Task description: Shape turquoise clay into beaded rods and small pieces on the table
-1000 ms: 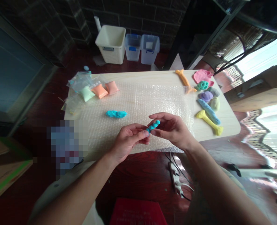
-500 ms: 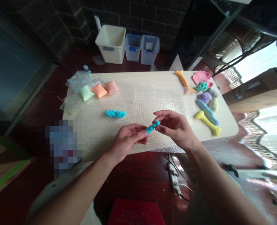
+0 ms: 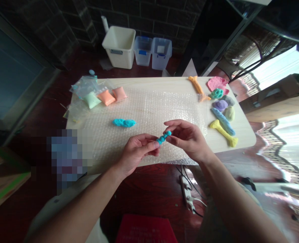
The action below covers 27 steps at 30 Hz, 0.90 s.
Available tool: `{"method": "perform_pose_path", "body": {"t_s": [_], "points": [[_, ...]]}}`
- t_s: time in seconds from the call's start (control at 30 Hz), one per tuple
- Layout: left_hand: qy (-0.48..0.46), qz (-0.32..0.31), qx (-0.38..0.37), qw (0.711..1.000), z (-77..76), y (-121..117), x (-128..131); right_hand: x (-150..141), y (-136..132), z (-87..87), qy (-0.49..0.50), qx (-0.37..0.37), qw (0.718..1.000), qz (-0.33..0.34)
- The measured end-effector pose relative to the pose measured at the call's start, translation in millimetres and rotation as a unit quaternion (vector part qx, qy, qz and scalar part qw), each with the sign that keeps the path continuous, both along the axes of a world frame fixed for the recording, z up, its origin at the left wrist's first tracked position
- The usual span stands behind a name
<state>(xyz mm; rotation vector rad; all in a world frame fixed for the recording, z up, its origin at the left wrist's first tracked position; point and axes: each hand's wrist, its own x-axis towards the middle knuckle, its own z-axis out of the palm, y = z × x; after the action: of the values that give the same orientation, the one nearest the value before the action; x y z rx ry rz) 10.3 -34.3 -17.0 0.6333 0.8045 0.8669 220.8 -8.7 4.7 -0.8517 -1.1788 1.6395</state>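
Note:
A small turquoise piece of modelling clay [image 3: 162,138], knobbly like a short string of beads, is held above the bubble wrap [image 3: 149,111]. My left hand [image 3: 140,150] pinches its lower left end between thumb and fingers. At the upper right end, the thumb and fingertips of my right hand [image 3: 186,138] close round the piece, with the index finger raised a little. A larger turquoise clay lump [image 3: 124,123], narrowed in the middle, lies on the bubble wrap beyond my left hand.
On the table's [image 3: 245,135] right side lie a yellow clay bone [image 3: 223,133], a blue clay roll [image 3: 223,121], an orange clay bone [image 3: 198,88] and several other clay shapes. Clay packets [image 3: 106,97] and plastic bags [image 3: 85,86] are at the left. Bins [image 3: 121,55] stand behind.
Both hands keep their hold on the small clay piece with almost no movement. The whole view has shifted very slightly.

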Motion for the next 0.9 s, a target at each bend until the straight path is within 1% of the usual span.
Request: {"method": "perform_pose_path", "body": {"t_s": [0.23,0.37,0.67,0.9], "points": [[0.003,0.000,-0.003,1.000,-0.2,0.0,-0.6,1.0,-0.7,1.2,-0.006,-0.005,1.000,0.002],[0.002,0.005,-0.007,1.000,-0.6,0.4,-0.3,3.9,-0.3,2.4,-0.019,-0.010,1.000,-0.009],[0.005,0.000,-0.001,1.000,0.7,0.2,-1.0,5.9,-1.4,0.9,-0.071,0.014,0.997,-0.022],[0.004,0.003,-0.002,1.000,1.0,0.9,-0.2,4.7,-1.4,2.1,-0.057,0.008,0.998,-0.012]]}}
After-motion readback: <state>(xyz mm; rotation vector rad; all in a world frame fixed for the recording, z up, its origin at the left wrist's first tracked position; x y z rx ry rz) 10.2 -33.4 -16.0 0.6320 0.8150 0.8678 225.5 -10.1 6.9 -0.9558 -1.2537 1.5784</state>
